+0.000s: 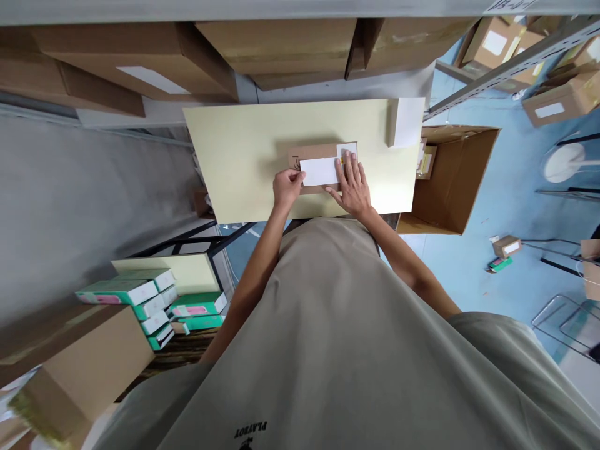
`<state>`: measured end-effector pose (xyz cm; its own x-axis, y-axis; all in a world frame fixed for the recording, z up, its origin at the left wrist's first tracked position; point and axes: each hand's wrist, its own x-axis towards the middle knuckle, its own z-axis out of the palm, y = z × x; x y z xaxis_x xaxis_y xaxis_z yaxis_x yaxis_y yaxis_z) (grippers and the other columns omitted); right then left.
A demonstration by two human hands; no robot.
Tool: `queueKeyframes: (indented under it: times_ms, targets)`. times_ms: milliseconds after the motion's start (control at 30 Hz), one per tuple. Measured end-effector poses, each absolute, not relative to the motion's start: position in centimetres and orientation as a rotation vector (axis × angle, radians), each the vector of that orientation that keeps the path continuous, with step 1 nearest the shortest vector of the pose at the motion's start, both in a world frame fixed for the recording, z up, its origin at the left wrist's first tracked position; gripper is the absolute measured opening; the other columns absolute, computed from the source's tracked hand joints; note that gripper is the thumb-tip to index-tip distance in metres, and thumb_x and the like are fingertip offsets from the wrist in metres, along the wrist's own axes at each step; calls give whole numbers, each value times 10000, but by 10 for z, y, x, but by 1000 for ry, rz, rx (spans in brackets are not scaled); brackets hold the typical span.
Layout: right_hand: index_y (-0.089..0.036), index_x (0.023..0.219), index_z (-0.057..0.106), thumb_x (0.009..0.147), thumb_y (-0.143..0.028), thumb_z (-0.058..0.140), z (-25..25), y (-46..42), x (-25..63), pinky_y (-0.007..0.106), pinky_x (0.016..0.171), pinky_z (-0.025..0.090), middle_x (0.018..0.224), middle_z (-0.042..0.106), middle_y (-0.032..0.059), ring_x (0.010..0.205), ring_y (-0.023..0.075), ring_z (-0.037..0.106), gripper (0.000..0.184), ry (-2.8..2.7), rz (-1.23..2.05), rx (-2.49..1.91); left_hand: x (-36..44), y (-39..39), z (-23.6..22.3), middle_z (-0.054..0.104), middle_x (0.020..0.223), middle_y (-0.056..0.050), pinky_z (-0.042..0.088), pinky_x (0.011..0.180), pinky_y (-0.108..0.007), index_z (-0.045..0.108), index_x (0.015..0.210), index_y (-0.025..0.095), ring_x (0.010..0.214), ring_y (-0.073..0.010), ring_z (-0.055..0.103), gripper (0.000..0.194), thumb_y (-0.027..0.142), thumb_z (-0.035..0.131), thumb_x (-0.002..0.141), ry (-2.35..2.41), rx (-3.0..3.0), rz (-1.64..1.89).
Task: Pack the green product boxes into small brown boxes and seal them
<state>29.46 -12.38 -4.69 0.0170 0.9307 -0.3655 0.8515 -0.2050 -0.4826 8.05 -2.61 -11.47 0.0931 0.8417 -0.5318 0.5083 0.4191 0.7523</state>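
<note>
A flat brown cardboard parcel [314, 154] lies on a pale yellow table [244, 156]. A white label [319, 170] sits on its top face. My left hand [287, 187] pinches the label's left edge, fingers curled. My right hand [354, 184] lies flat with fingers stretched over the label's right end and the parcel. A second small white patch [347, 150] shows on the parcel by my right fingertips.
A stack of white sheets [405, 122] rests at the table's far right corner. An open cardboard box [454, 181] stands right of the table. Green and white boxes [154, 300] are stacked at lower left. Cartons fill shelves above. Small boxes [505, 247] lie on the blue floor.
</note>
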Motion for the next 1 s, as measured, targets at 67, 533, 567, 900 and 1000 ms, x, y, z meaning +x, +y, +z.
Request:
queueKeyframes:
  times_ms: [67,533,567,900,1000]
  targets:
    - [-160,1838,181,1085,-810,367,-52,-125,294,653,1436,95,1918,135,133,1787,383,-11,1013,-1911,961,-2152,81,-26,-114,769,810,-49,592,724,-328,806,892,185,725,-211,713,193,367,770,946,1564,1239,368]
    - [-120,1841,115,1069,-823,403,-59,-119,270,662,1443,46,1917,96,149,1788,385,-23,1083,-1943,971,-2125,82,-30,-110,778,822,-60,592,774,-356,801,912,181,730,-225,721,158,326,761,961,1564,1266,389]
    - [-115,1840,113,1070,-818,409,-60,-117,265,647,1448,44,1917,91,149,1789,375,-19,1084,-1971,966,-2109,82,-30,-109,775,814,-61,589,796,-359,800,906,183,756,-232,727,158,324,761,965,1560,1285,388]
    - [-16,1817,55,1118,-682,386,-96,-99,214,538,1456,-42,1919,46,162,1788,349,-46,1020,-2000,901,-1948,84,-30,-92,853,1007,-82,567,954,-327,794,981,205,964,-230,784,186,342,679,1033,1576,1484,264]
    - [-25,1818,12,1125,-652,392,-103,-100,212,560,1450,-56,1922,13,146,1782,363,-89,1009,-1993,881,-1941,83,-30,-86,858,1050,-95,568,984,-340,780,980,209,1000,-244,792,167,333,683,1036,1564,1502,260]
